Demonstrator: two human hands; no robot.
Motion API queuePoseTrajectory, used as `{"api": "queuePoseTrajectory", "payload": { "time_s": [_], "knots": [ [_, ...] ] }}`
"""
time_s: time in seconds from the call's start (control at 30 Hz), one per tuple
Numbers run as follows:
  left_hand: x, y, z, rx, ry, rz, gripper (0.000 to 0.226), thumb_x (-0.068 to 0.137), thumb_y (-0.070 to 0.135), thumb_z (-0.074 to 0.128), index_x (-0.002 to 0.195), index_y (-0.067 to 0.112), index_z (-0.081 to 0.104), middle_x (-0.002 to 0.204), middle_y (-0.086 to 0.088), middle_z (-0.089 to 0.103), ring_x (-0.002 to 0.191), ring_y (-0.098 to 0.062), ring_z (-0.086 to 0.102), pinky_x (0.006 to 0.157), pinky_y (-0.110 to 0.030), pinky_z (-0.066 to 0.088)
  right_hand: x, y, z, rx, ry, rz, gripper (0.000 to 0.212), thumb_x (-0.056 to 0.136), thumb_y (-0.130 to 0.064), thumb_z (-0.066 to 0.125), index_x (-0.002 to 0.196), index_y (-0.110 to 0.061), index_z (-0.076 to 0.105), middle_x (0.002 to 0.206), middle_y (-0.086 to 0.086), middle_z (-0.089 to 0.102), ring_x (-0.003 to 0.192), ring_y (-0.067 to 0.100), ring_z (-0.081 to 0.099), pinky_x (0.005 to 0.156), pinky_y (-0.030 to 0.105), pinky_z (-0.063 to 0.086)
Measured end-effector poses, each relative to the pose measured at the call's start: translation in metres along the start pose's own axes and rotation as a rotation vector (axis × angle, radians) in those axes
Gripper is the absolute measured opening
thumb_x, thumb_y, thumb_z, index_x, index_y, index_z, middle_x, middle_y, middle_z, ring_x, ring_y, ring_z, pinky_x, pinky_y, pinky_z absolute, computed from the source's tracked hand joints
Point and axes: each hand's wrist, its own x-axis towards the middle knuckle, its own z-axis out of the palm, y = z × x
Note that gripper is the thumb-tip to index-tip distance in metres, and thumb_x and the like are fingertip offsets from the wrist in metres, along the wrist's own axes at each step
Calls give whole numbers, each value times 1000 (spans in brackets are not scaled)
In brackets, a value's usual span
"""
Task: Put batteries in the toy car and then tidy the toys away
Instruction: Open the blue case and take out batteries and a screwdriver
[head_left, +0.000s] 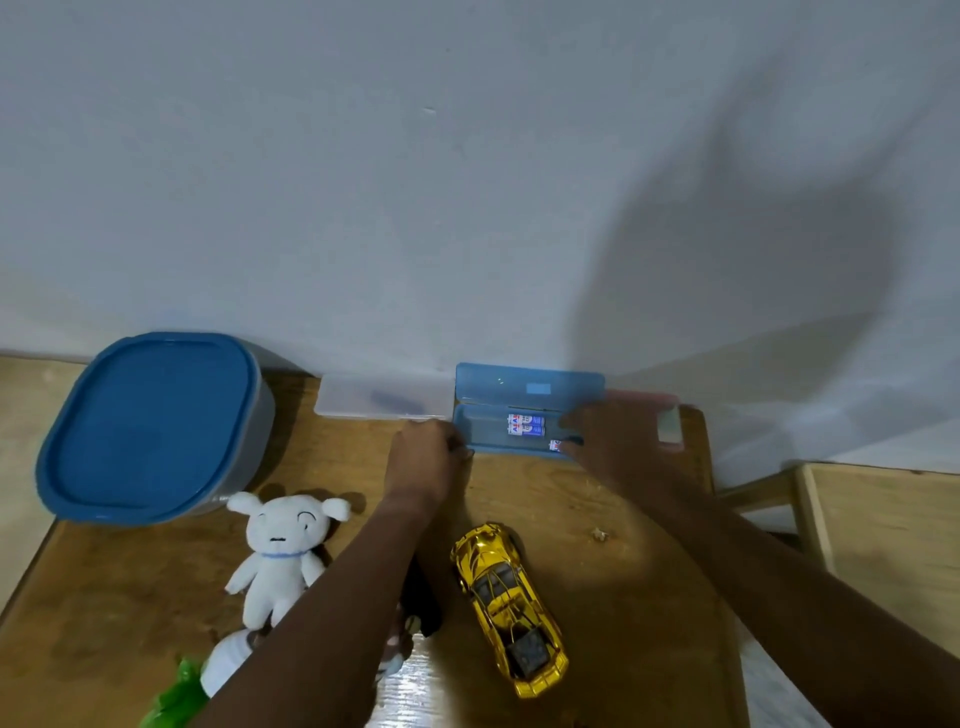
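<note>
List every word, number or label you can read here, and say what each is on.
Two batteries in the blue case: red and blue print on white wrappers, too blurred to read.
Third battery at the case's near edge: red mark, unreadable.
Case lid: pale rectangle, no text legible.
No lettering shows elsewhere.

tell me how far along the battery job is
Done: blue battery case is open. In hand: left hand holds its end, right hand reaches for a battery inside. Left: gold car sits untouched, plush is out, storage tub is lidded.
</note>
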Motion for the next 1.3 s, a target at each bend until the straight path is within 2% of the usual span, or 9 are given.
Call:
{"api": "queuePoseTrajectory", "payload": {
  "time_s": [0.07, 0.2, 0.33, 0.47, 0.57, 0.77, 0.93, 1.13, 1.3],
  "knots": [
    [0, -1, 1, 12, 10, 1, 16, 87, 29, 74, 98, 20, 80, 97, -6, 78, 92, -22, 70, 85, -34, 56, 4, -1, -6, -46, -65, -18, 29, 97, -42, 52, 123, -34, 62, 127, -7, 63, 119, 18, 56, 94, 36, 42],
    [0, -1, 1, -6, 18, -9, 18, 87, 31, 74, 103, 22, 79, 101, -7, 78, 96, -24, 70, 86, -33, 54, 9, -7, -13, -61, -106, -90, 30, 98, -14, 50, 123, -25, 64, 125, -1, 63, 118, 21, 59, 74, 31, 31],
    [-2, -4, 2, -19, 25, 30, 18, 89, 33, 73, 101, 21, 78, 98, -5, 78, 93, -22, 70, 83, -32, 53, 14, 1, -3, 276, -45, -117, 30, 93, -18, 58, 121, -23, 68, 123, -3, 66, 117, 20, 57, 88, 28, 37],
    [-4, -9, 2, -79, 11, 62, 18, 90, 35, 72, 99, 20, 77, 94, -3, 78, 87, -19, 71, 81, -33, 56, 25, -15, 0, 370, 66, -240, 18, 89, -16, 62, 103, -17, 73, 100, 4, 68, 95, 25, 62, 79, 35, 45],
    [-4, -10, 0, -141, -12, 60, 20, 89, 34, 74, 102, 19, 77, 95, -2, 77, 87, -15, 70, 81, -33, 57, 32, -27, 8, 302, 71, -313, 13, 86, -11, 62, 91, -15, 73, 92, 2, 68, 89, 22, 62, 72, 34, 47],
    [-3, -12, 0, -151, -29, 20, 23, 86, 42, 75, 100, 24, 80, 92, 0, 78, 87, -16, 70, 83, -36, 57, 34, -33, 24, 86, 38, -312, 19, 81, -3, 63, 92, -16, 71, 88, 3, 68, 82, 23, 66, 67, 34, 52],
    [-5, -10, -1, -159, -34, 29, 22, 87, 41, 74, 101, 25, 80, 96, 1, 79, 90, -14, 70, 84, -34, 58, 42, -34, 11, 39, -43, -326, 17, 84, -3, 53, 84, -13, 66, 86, 8, 66, 82, 27, 66, 62, 31, 43],
    [-3, -9, -1, -146, -33, 9, 24, 85, 43, 75, 101, 25, 80, 96, -1, 79, 91, -17, 71, 84, -36, 58, 44, -34, 1, -6, -112, -297, 13, 81, -6, 61, 75, -18, 60, 81, 11, 65, 83, 32, 67, 59, 29, 34],
    [-3, -8, 1, -149, -27, 1, 23, 86, 41, 76, 102, 26, 80, 97, 0, 79, 92, -15, 71, 85, -35, 58, 37, -32, 0, 52, -94, -292, 16, 86, -6, 59, 97, -11, 69, 96, 11, 67, 95, 31, 65, 63, 31, 40]
  ]
}}
